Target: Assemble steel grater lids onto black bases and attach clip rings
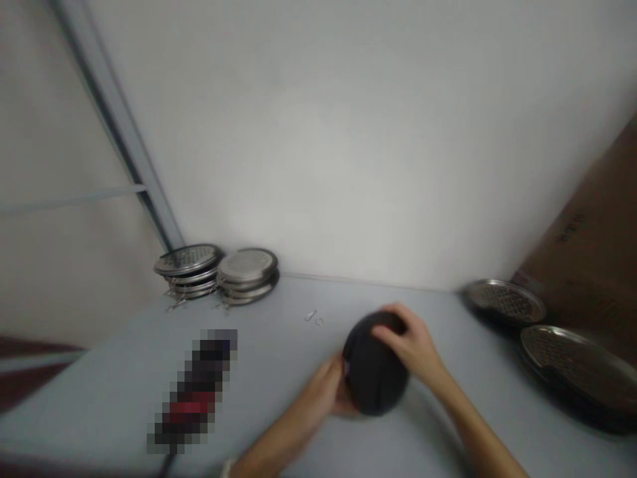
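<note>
A dark round object [374, 372], like a black disc or lid, is held up over the grey table [279, 385]. My right hand [412, 345] grips its upper right rim, fingers curled over the top edge. My left hand [326, 392] holds its lower left edge, fingers closed behind it. The picture is blurred, so finer detail of the object is lost.
Two stacks of perforated metal discs [189, 269] [247, 273] stand at the back left by the wall. Two metal discs [505, 302] [572, 358] lie at the right beside a brown cardboard box [592, 252]. Small metal clips [313, 317] lie mid-table. A pixelated dark item [196, 392] lies at the left.
</note>
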`<control>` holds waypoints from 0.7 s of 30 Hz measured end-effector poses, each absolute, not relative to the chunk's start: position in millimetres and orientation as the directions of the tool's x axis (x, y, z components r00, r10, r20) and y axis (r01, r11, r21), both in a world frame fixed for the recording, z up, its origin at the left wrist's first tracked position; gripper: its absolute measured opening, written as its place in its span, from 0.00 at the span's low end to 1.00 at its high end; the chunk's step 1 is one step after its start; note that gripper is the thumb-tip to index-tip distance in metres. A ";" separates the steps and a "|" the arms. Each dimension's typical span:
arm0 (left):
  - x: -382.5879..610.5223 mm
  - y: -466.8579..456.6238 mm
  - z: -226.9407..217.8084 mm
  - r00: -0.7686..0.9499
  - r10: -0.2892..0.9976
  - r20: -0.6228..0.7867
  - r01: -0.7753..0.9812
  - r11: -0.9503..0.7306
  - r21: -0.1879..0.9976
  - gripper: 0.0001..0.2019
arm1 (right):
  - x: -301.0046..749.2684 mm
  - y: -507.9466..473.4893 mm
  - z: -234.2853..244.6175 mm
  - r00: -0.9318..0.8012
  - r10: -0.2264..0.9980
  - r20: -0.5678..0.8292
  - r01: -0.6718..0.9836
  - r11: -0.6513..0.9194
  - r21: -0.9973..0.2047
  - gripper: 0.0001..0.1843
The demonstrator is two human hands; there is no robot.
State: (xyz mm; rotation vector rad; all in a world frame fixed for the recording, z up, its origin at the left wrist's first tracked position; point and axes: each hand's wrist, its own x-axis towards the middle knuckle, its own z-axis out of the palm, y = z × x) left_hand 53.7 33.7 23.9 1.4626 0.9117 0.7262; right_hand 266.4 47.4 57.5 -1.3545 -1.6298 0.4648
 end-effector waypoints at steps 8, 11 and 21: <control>17.5 127.2 42.3 0.210 0.970 0.126 0.755 -0.243 0.609 0.12 | 266.9 105.7 17.5 0.039 0.939 0.342 0.534 0.269 -0.801 0.14; 10.7 158.9 40.4 0.216 0.976 0.039 0.835 -0.205 0.510 0.10 | 271.8 105.9 4.7 0.053 0.939 0.340 0.527 0.263 -0.808 0.13; 8.2 184.5 38.9 0.322 0.946 -0.030 0.767 -0.242 0.595 0.09 | 278.7 87.5 14.1 0.118 0.832 0.542 0.669 0.336 -0.662 0.14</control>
